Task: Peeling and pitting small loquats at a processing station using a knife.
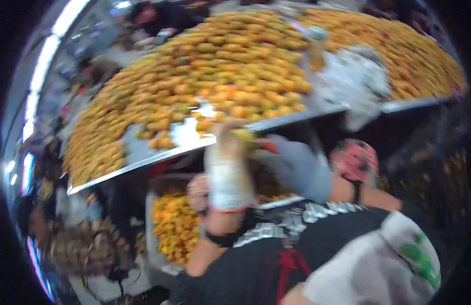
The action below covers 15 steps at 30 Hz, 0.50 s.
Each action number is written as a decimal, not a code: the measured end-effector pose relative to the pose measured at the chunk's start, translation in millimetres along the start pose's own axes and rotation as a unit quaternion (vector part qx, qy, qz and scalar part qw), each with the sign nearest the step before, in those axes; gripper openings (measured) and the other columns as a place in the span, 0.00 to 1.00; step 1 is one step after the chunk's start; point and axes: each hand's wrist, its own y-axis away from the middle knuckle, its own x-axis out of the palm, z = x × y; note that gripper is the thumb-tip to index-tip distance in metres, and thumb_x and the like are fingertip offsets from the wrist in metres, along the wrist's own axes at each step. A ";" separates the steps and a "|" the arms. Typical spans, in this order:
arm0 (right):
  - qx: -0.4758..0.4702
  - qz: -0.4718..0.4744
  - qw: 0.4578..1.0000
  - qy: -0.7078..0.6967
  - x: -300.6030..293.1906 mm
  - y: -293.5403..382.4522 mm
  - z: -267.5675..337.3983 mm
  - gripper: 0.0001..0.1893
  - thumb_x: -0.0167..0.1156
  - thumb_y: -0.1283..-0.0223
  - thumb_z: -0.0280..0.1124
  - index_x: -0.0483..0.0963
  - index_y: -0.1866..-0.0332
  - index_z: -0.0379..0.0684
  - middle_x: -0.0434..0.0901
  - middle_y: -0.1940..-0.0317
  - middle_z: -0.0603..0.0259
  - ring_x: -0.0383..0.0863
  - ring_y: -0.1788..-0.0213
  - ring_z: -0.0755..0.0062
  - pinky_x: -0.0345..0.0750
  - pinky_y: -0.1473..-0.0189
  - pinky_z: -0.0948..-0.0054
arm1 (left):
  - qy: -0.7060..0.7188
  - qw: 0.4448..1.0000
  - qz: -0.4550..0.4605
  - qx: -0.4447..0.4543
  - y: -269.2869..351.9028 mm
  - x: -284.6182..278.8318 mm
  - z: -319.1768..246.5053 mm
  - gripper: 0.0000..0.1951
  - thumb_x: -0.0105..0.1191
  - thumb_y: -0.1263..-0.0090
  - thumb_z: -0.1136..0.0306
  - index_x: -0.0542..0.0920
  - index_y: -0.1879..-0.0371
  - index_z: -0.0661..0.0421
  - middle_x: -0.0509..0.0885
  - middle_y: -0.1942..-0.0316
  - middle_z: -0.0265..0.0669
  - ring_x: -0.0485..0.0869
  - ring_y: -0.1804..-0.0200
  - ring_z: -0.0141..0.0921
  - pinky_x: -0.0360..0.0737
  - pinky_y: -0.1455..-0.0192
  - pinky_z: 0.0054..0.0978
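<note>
My left hand [230, 152], in a pale glove, is at the near edge of a metal-rimmed table [170, 155] heaped with small orange-yellow fruits [235, 65]. A yellow-green fruit [244, 136] shows at its fingers, apparently in its hold. Just to the right, my right hand [296, 164] wears a blue-grey glove and reaches towards the left one. A small red-orange thing [269, 145] shows at its fingertips; blur hides what it is and how the fingers close. Black bands circle both wrists.
Below the table stands a pale crate [149, 213] of orange fruits. Clear plastic bags [350, 80] and a bottle [317, 44] lie between two fruit heaps. A pink patterned item [353, 158] is beside my right wrist. A person [163, 17] is beyond the table; white cloth [372, 263] is at lower right.
</note>
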 end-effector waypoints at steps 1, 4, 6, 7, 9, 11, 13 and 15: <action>0.066 0.016 0.998 -0.013 -4.8 -4.3 19.3 0.15 0.52 0.30 0.43 0.73 0.52 0.41 0.81 0.69 0.47 0.82 0.65 0.43 0.78 0.63 0.57 | -0.032 0.998 -0.038 0.027 -7.7 -1.1 10.8 0.13 0.47 0.27 0.71 0.74 0.46 0.56 0.79 0.63 0.34 0.79 0.62 0.24 0.78 0.61 0.21; 0.064 -0.016 0.995 -0.075 -3.1 -4.1 14.1 0.10 0.50 0.28 0.32 0.73 0.50 0.38 0.80 0.69 0.60 0.80 0.70 0.70 0.75 0.69 0.71 | -0.222 0.968 -0.015 0.120 -12.6 3.5 0.0 0.10 0.48 0.30 0.76 0.73 0.51 0.61 0.75 0.62 0.39 0.77 0.60 0.30 0.75 0.55 0.27; 0.043 -0.039 0.986 -0.156 16.4 1.8 -1.1 0.10 0.50 0.28 0.32 0.73 0.52 0.38 0.78 0.69 0.66 0.76 0.71 0.78 0.72 0.71 0.74 | -0.229 0.953 -0.005 0.200 -7.8 5.0 -6.5 0.10 0.48 0.31 0.76 0.72 0.52 0.62 0.74 0.62 0.45 0.78 0.58 0.37 0.75 0.52 0.31; 0.041 -0.052 0.979 -0.193 20.5 4.0 -11.2 0.09 0.50 0.28 0.32 0.73 0.53 0.39 0.77 0.70 0.70 0.74 0.71 0.82 0.71 0.72 0.76 | -0.271 0.932 -0.017 0.240 -5.2 6.9 -5.3 0.10 0.48 0.31 0.76 0.72 0.53 0.62 0.75 0.62 0.45 0.79 0.58 0.39 0.75 0.51 0.33; 0.065 -0.002 0.975 -0.211 16.8 2.8 -21.3 0.09 0.50 0.27 0.34 0.74 0.55 0.42 0.75 0.70 0.72 0.71 0.72 0.86 0.69 0.74 0.79 | -0.259 0.940 -0.007 0.224 -6.4 4.9 -7.1 0.11 0.46 0.30 0.74 0.72 0.51 0.62 0.75 0.62 0.43 0.77 0.58 0.37 0.74 0.51 0.30; 0.160 0.040 0.949 -0.269 12.8 0.5 -14.1 0.09 0.50 0.27 0.37 0.74 0.57 0.44 0.73 0.71 0.74 0.68 0.73 0.88 0.66 0.75 0.82 | -0.238 0.958 0.024 0.157 -9.7 -5.8 -8.6 0.12 0.44 0.28 0.71 0.72 0.49 0.62 0.75 0.59 0.35 0.74 0.56 0.25 0.72 0.49 0.23; 0.319 0.072 0.876 -0.355 2.9 -8.5 18.0 0.11 0.50 0.27 0.40 0.73 0.60 0.46 0.72 0.73 0.76 0.65 0.75 0.90 0.64 0.77 0.84 | -0.014 1.000 0.024 -0.015 -11.9 -16.8 -6.4 0.12 0.43 0.26 0.65 0.76 0.52 0.56 0.78 0.62 0.32 0.76 0.61 0.23 0.74 0.59 0.21; 0.122 0.134 0.953 -0.244 -2.0 -6.2 4.7 0.15 0.49 0.27 0.45 0.72 0.65 0.46 0.70 0.75 0.75 0.63 0.79 0.89 0.60 0.79 0.85 | 0.174 0.961 0.007 -0.215 -12.1 -14.3 -13.7 0.13 0.46 0.25 0.58 0.76 0.54 0.52 0.80 0.67 0.32 0.75 0.74 0.22 0.68 0.77 0.18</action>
